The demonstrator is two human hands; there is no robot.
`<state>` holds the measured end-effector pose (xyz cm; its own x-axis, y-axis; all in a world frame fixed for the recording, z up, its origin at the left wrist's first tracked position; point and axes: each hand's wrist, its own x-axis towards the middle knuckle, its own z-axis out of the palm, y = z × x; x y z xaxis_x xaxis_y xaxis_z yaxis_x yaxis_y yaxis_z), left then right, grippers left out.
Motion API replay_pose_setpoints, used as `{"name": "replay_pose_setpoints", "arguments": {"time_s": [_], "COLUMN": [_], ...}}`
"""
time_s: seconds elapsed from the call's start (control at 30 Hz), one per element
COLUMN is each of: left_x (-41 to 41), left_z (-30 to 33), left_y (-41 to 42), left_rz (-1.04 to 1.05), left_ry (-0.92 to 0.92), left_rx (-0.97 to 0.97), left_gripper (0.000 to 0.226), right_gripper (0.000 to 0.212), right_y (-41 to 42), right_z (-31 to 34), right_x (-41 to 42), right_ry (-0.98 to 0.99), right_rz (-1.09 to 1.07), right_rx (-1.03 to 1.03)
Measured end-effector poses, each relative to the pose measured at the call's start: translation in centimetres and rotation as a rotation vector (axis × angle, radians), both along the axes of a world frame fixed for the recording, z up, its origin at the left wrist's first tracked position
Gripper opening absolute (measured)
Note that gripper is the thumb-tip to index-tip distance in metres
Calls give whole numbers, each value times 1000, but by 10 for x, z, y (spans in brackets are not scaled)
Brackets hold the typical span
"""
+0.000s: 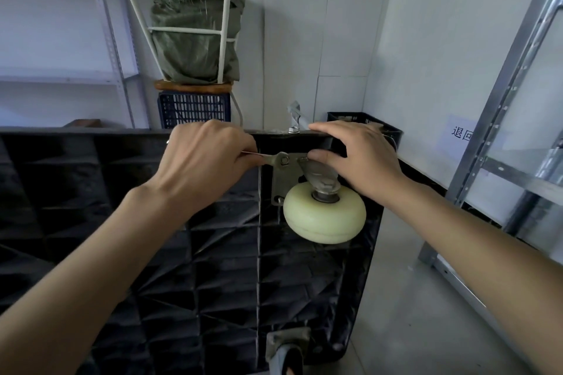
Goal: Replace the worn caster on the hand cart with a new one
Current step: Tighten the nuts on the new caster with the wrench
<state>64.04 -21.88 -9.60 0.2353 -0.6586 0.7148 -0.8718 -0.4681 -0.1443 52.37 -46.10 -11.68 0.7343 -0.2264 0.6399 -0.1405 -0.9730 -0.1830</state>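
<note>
The black hand cart (213, 253) stands on its side with its ribbed underside facing me. A caster with a pale yellow-green wheel (324, 216) hangs on a grey mounting plate (278, 183) near the cart's top right corner. My left hand (207, 161) grips a small metal wrench (272, 158) whose jaw sits on the plate's upper left bolt. My right hand (356, 158) holds the cart's top edge, with its thumb pressing on the caster's bracket. A second caster with a dark wheel (288, 353) shows at the cart's bottom edge.
A metal shelf rack (499, 137) stands close on the right, another one at the far left. Behind the cart are dark plastic crates (193, 108), a green sack in a white frame (195, 36), and a corner crate (365, 122). Grey floor (411, 298) shows to the right.
</note>
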Motion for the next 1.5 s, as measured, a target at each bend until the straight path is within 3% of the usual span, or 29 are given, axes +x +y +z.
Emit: {"name": "replay_pose_setpoints", "arguments": {"time_s": [0.1, 0.23, 0.47, 0.63, 1.0, 1.33, 1.5], "left_x": [-4, -19, -17, -23, -32, -29, -23], "left_z": [11, 0, -79, -93, -93, -87, -78], "left_y": [2, 11, -6, -21, -35, -27, -21], "left_rz": [15, -5, -145, -235, -223, 55, 62], "left_ry": [20, 85, 842, 978, 1036, 748, 754], "left_rx": [71, -83, -514, -582, -626, -564, -534], "left_gripper": [44, 36, 25, 18, 24, 33, 30], "right_gripper": [55, 53, 57, 55, 52, 53, 52], "right_y": [1, 1, 1, 2, 5, 5, 6], "right_z": [1, 0, -1, 0, 1, 0, 1], "right_x": [0, -1, 0, -2, -4, -4, -5], "right_ry": [-5, -16, -12, -19, -28, -22, -29], "right_rz": [-3, 1, 3, 7, -2, -1, 0], "right_rx": [-3, -15, -1, -8, -22, -18, -9]}}
